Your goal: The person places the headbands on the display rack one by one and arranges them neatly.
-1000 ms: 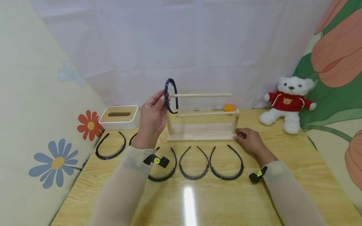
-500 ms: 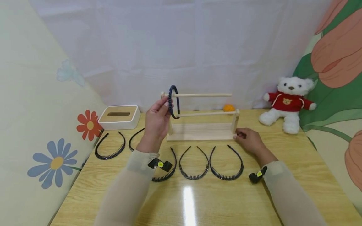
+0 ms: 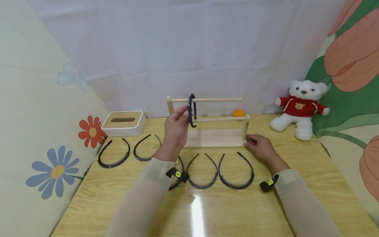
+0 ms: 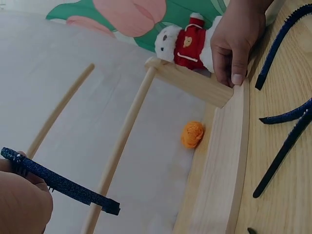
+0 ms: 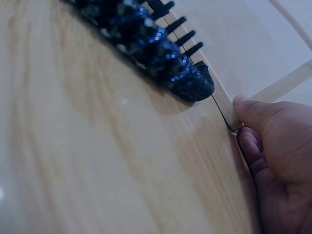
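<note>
Left hand (image 3: 175,131) pinches headband (image 3: 190,105) at rack (image 3: 213,139); right hand (image 3: 261,147) pinches rack's end; head view alone shows slotted box (image 3: 123,125) left of rack.

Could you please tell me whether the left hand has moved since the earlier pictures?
Yes, rightward: in the head view, the left hand has carried the headband along the upper rod, away from the left post.

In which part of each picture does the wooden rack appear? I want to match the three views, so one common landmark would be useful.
Head: wooden rack at the centre.
Left wrist: tilted across the picture, its base right of centre.
Right wrist: only partly shown, upper right.
Shared landmark: the right hand, at one end of the base.
</note>
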### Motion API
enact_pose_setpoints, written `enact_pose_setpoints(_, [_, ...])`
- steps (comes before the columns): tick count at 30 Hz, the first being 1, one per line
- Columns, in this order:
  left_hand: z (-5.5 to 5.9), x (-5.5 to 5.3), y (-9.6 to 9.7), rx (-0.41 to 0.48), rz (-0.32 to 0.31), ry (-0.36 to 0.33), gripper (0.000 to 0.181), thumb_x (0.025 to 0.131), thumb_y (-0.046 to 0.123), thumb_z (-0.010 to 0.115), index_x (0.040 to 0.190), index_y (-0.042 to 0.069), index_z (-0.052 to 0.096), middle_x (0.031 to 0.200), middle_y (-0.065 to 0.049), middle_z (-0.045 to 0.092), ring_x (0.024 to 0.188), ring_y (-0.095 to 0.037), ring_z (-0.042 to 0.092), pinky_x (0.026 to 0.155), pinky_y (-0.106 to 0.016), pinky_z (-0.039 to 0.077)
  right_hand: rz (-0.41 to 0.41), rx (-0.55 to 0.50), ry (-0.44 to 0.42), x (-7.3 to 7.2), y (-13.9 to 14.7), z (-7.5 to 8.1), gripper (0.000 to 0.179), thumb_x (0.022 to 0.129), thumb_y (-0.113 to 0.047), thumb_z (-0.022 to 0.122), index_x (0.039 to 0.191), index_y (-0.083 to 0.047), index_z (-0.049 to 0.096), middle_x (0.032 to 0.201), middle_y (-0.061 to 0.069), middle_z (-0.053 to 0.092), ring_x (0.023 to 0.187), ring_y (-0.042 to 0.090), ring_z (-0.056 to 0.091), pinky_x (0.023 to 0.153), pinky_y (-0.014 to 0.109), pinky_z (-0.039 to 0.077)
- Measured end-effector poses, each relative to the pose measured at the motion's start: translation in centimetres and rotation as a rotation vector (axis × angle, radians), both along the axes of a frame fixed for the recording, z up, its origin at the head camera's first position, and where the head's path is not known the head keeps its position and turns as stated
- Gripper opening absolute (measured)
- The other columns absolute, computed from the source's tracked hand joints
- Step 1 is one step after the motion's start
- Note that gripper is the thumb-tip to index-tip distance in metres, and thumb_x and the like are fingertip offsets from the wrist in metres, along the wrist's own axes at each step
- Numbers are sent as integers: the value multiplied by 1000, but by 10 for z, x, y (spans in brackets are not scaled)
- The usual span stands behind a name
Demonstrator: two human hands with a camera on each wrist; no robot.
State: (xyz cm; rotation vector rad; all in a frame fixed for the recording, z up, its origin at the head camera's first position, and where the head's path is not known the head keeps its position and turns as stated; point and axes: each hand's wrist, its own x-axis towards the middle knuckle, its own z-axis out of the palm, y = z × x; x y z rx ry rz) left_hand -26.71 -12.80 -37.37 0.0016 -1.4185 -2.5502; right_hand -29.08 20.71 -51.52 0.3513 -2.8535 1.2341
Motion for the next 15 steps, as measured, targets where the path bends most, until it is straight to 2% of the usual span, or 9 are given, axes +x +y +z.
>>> enact_pose_setpoints(4, [-4, -4, 14, -4, -16, -3, 32, 108, -11, 55, 103, 12, 77, 109, -1, 77, 100, -14, 74, 101, -27, 61, 2, 3, 1, -1, 0, 0, 43, 106, -21, 72, 140, 5, 67, 124, 24, 73, 114, 38, 71, 103, 55, 59])
enact_pose_setpoints(9, [-4, -7, 34, -32, -45, -10, 23, 109, -9, 56, 122, -3, 73, 109, -1, 76, 98, -11, 74, 99, -25, 61, -4, 3, -11, -1, 0, 0, 44, 107, -21, 72, 142, 5, 66, 125, 24, 73, 114, 38, 71, 103, 54, 59])
enact_pose_setpoints(15, [-3, -8, 59, -65, -93, -14, 28, 109, -8, 56, 135, -12, 66, 110, -1, 73, 100, -10, 72, 100, -24, 61, -6, -6, -23, 2, 0, 1, 45, 107, -22, 72, 144, 5, 66, 127, 24, 72, 116, 38, 70, 104, 55, 58])
